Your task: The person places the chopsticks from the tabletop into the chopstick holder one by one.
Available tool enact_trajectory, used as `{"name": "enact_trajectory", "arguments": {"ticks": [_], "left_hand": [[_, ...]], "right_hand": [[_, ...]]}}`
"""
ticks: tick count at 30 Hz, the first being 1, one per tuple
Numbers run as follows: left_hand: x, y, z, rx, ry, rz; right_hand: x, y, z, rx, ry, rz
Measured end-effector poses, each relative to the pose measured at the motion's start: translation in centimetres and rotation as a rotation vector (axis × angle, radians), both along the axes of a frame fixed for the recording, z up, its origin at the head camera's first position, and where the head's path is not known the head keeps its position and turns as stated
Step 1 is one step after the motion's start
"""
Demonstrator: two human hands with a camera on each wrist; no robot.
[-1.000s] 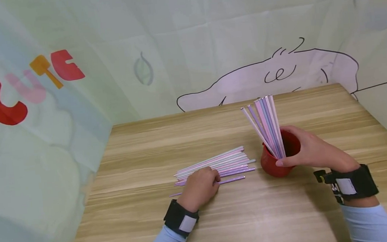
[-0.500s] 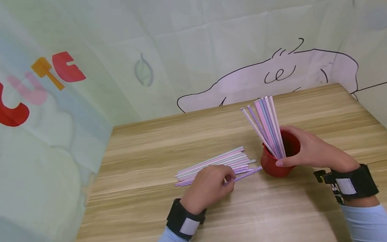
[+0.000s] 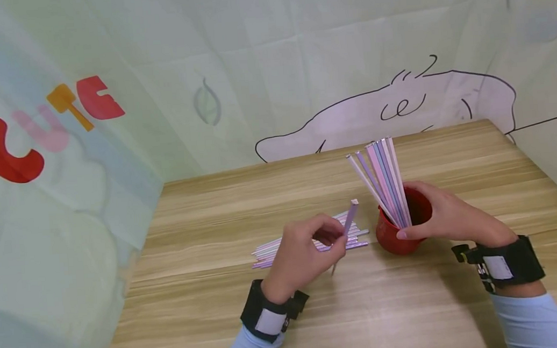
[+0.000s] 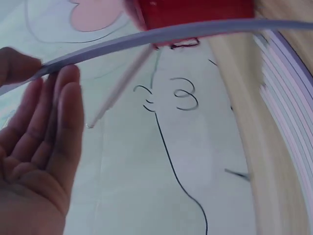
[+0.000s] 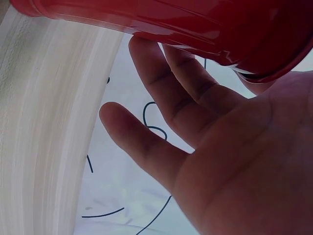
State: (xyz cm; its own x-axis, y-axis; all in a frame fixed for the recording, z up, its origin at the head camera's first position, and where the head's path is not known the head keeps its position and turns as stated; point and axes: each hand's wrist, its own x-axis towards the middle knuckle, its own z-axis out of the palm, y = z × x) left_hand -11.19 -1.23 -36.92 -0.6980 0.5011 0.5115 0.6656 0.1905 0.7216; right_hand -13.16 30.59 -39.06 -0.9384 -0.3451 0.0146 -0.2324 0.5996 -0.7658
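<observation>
Between thumb and fingertips my left hand (image 3: 305,253) pinches a purple straw (image 3: 351,218), which stands tilted above the table, its top leaning right. In the left wrist view the same straw (image 4: 161,34) crosses the top of the picture. My right hand (image 3: 448,216) grips the rim of a red cup (image 3: 397,241), thumb at the near side. Its palm and several fingers show under the cup (image 5: 195,24) in the right wrist view. A bunch of pink, purple, blue and white straws (image 3: 386,182) stands in the cup, leaning left.
Behind and below my left hand lies a pile of pastel straws (image 3: 269,249) on the wooden table (image 3: 204,217). A printed cloth (image 3: 300,75) with cartoon drawings hangs along the back and left edges of the table.
My left hand has picked a purple straw up off the table and raised it, turning it from lying flat to tilted upright. The right hand and cup have stayed put.
</observation>
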Motion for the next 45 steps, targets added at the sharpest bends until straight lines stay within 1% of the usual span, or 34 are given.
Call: {"name": "enact_trajectory", "arguments": {"ticks": [2,4,8,10,12,15,19,21,23,29,32,36,39,41,45], "left_hand": [[-0.2,0.2,0.2,0.125,-0.028,-0.022],[-0.5,0.4,0.5,0.249,-0.041,-0.026],[-1.0,1.0,1.1,0.449,-0.013,0.012],[-1.2,1.3,1.3,0.522,0.013,0.034],[-1.4,1.6,1.6,0.577,0.033,0.055],[-1.8,2.1,1.7,0.619,0.050,0.073],[-2.3,2.7,1.3,0.618,0.049,0.082],[-2.5,3.1,1.0,0.610,0.033,0.086],[-2.6,3.5,0.7,0.600,0.005,0.094],[-3.0,5.0,-0.2,0.545,-0.111,0.149],[-3.2,5.8,-0.8,0.512,-0.160,0.166],[-3.4,7.0,-2.1,0.447,-0.196,0.188],[-3.6,7.6,-2.9,0.378,-0.202,0.200],[-3.5,7.9,-3.1,0.329,-0.204,0.205],[-3.4,7.9,-3.3,0.233,-0.201,0.220]], "right_hand": [[0.0,0.1,-0.1,0.006,-0.003,-0.008],[0.1,0.1,-0.1,0.007,-0.002,-0.008],[0.1,0.1,-0.1,0.007,0.002,-0.006],[0.0,0.1,-0.1,0.003,-0.003,-0.007],[0.0,0.0,-0.1,-0.003,0.000,-0.002],[-0.1,0.0,-0.1,-0.010,0.004,0.006],[-0.1,0.0,0.1,-0.023,0.004,0.017],[-0.1,0.0,0.1,-0.029,-0.001,0.021],[-0.1,0.0,0.1,-0.033,-0.002,0.026],[-0.1,0.0,0.0,-0.034,0.011,0.035],[-0.1,0.0,0.0,-0.023,0.018,0.031],[-0.1,0.0,0.1,-0.009,0.021,0.023],[-0.1,0.0,0.1,-0.005,0.012,0.017],[-0.1,0.0,0.0,-0.006,0.006,0.016],[-0.2,0.0,0.0,-0.017,0.002,0.021]]}}
